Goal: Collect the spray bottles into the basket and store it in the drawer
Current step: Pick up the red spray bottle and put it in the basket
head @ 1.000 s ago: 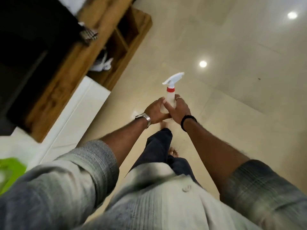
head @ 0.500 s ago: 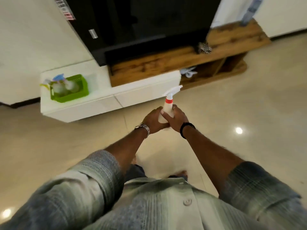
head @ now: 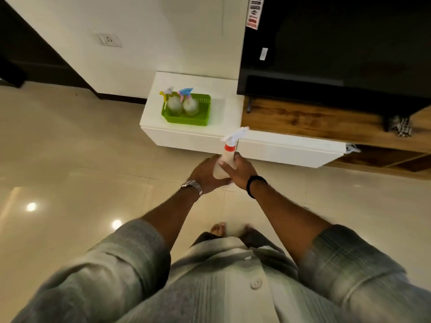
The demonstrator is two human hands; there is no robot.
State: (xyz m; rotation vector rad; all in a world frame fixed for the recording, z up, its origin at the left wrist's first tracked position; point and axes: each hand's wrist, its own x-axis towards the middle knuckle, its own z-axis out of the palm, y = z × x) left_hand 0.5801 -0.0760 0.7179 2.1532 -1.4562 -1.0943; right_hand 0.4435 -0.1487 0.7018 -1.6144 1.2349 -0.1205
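Note:
Both hands hold one white spray bottle (head: 227,157) with a red collar and white trigger, upright in front of me. My left hand (head: 205,174) wraps its base from the left and my right hand (head: 240,170) grips it from the right. Ahead, a green basket (head: 203,113) stands on the white cabinet top (head: 224,108). Two clear spray bottles stand in the basket's left half, one with a yellow trigger (head: 171,102) and one with a blue and pink trigger (head: 189,102). The white drawer front (head: 279,149) below the top is shut.
A dark television (head: 338,47) stands on a wooden unit (head: 314,120) to the right of the cabinet. A checked cloth (head: 400,127) lies on the wood. A wall socket (head: 109,40) is on the white wall. Glossy beige floor tiles lie between me and the cabinet.
My view has turned toward the white cabinet and come closer; the basket now sits ahead near the middle. Both hands keep the same hold on the white bottle.

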